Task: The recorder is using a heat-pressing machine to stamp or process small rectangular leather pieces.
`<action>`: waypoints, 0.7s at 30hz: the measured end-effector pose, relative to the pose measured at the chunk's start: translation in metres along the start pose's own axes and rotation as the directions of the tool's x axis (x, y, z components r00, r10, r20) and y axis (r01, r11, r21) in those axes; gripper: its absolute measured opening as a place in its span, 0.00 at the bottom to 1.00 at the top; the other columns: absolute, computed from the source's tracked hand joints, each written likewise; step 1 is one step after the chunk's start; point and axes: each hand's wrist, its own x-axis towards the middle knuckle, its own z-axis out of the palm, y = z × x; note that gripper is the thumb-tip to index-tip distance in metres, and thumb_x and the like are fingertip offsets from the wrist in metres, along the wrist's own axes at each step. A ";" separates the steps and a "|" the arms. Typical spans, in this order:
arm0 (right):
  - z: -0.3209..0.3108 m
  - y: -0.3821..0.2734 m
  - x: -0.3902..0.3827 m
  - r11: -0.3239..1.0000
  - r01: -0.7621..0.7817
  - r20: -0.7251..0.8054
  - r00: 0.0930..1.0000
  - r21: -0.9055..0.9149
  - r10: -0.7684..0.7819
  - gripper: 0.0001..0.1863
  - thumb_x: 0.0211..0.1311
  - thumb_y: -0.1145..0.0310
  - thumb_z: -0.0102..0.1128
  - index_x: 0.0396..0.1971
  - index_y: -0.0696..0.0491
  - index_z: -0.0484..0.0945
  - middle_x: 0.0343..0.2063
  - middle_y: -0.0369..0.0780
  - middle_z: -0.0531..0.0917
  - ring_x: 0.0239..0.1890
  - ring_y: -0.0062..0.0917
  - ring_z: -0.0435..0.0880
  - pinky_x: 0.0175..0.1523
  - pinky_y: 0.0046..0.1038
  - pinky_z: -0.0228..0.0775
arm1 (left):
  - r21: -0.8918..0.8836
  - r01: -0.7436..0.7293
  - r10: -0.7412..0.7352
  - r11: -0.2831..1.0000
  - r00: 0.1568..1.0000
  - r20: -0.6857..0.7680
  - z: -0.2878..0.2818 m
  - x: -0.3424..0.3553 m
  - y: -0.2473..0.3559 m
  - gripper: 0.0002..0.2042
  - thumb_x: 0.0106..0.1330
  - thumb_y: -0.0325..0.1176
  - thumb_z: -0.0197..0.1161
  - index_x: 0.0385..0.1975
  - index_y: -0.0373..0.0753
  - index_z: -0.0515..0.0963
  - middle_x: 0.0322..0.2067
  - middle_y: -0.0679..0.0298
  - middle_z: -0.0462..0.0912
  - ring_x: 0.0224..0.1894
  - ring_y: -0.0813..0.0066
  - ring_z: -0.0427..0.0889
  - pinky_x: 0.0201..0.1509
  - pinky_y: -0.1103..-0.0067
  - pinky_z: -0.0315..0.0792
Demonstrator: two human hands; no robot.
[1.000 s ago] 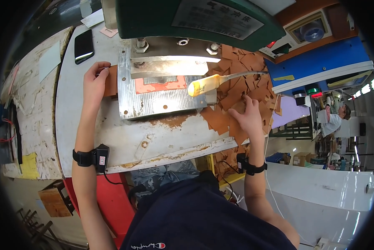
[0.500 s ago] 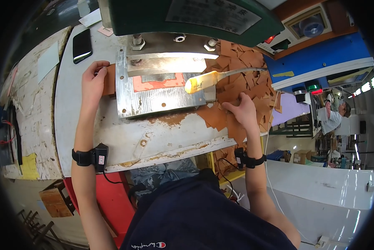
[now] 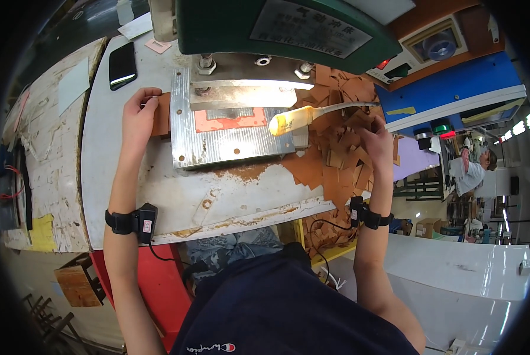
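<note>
My left hand [image 3: 142, 115] is closed on a brown square piece [image 3: 161, 121] at the left side of a ribbed metal plate [image 3: 203, 148]. A pink cut-out piece [image 3: 223, 121] lies on that plate, under the metal press head [image 3: 241, 92]. A yellow lamp [image 3: 282, 123] on a bent neck lights the plate from the right. My right hand [image 3: 372, 137] is over a heap of brown square pieces [image 3: 312, 168] right of the plate; its fingertips are too dark and blurred to show whether they grip one.
A green machine body [image 3: 282, 26] overhangs the white worktable [image 3: 182, 207]. A black phone [image 3: 122, 65] lies back left. At right are a blue control box [image 3: 442, 94] with buttons and a purple sheet [image 3: 412, 157]; a person [image 3: 469, 177] is farther off. A yellow bin [image 3: 339, 251] stands below the table edge.
My right hand has moved right and slightly up across the heap of brown pieces, its forearm following. My left hand stays on the piece beside the plate, with the view shifting slightly.
</note>
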 end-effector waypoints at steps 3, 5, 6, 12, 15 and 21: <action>0.005 -0.015 -0.005 0.959 0.262 -0.197 0.951 0.109 -0.237 0.14 0.57 0.75 0.66 0.43 0.60 0.78 0.29 0.33 0.82 0.28 0.16 0.77 0.34 0.21 0.69 | 0.007 -0.003 0.003 1.000 1.000 -0.005 0.000 0.000 0.000 0.11 0.64 0.29 0.55 0.42 0.34 0.80 0.35 0.63 0.82 0.36 0.77 0.74 0.44 0.80 0.70; 0.006 -0.028 -0.016 0.972 0.234 -0.256 0.941 0.016 -0.222 0.15 0.56 0.74 0.67 0.43 0.60 0.78 0.29 0.35 0.82 0.29 0.18 0.79 0.36 0.21 0.70 | 0.008 -0.006 0.006 1.000 1.000 -0.008 0.001 0.000 0.000 0.11 0.64 0.29 0.55 0.42 0.34 0.80 0.35 0.63 0.82 0.36 0.77 0.74 0.44 0.80 0.70; 0.009 -0.033 -0.021 0.977 0.198 -0.316 0.925 -0.075 -0.212 0.16 0.55 0.73 0.68 0.43 0.59 0.78 0.30 0.36 0.83 0.29 0.20 0.80 0.37 0.22 0.71 | 0.008 -0.010 0.010 1.000 1.000 -0.011 0.001 0.000 0.000 0.11 0.64 0.29 0.55 0.42 0.34 0.80 0.35 0.63 0.82 0.36 0.77 0.74 0.44 0.80 0.70; 0.038 -0.034 -0.047 0.894 0.432 0.387 0.849 -0.118 -0.359 0.17 0.57 0.72 0.62 0.48 0.58 0.78 0.43 0.45 0.81 0.43 0.30 0.81 0.49 0.28 0.72 | -0.001 0.015 -0.015 1.000 1.000 -0.009 0.001 -0.001 0.003 0.12 0.64 0.30 0.55 0.43 0.34 0.80 0.35 0.63 0.82 0.36 0.76 0.75 0.44 0.79 0.70; 0.022 -0.030 -0.052 0.970 0.242 0.318 0.918 0.018 -0.235 0.22 0.57 0.70 0.60 0.54 0.56 0.76 0.46 0.46 0.77 0.45 0.37 0.79 0.51 0.34 0.72 | 0.008 -0.015 0.015 1.000 1.000 -0.012 0.004 -0.002 0.005 0.12 0.64 0.30 0.55 0.43 0.34 0.81 0.35 0.63 0.82 0.36 0.76 0.75 0.44 0.79 0.70; 0.006 -0.031 -0.062 0.901 0.171 0.447 0.894 -0.400 0.028 0.27 0.54 0.70 0.63 0.57 0.51 0.74 0.40 0.44 0.75 0.41 0.37 0.78 0.49 0.34 0.72 | 0.019 -0.006 0.006 1.000 1.000 -0.010 0.000 -0.002 0.003 0.12 0.64 0.30 0.55 0.43 0.34 0.81 0.35 0.63 0.82 0.36 0.76 0.75 0.44 0.79 0.70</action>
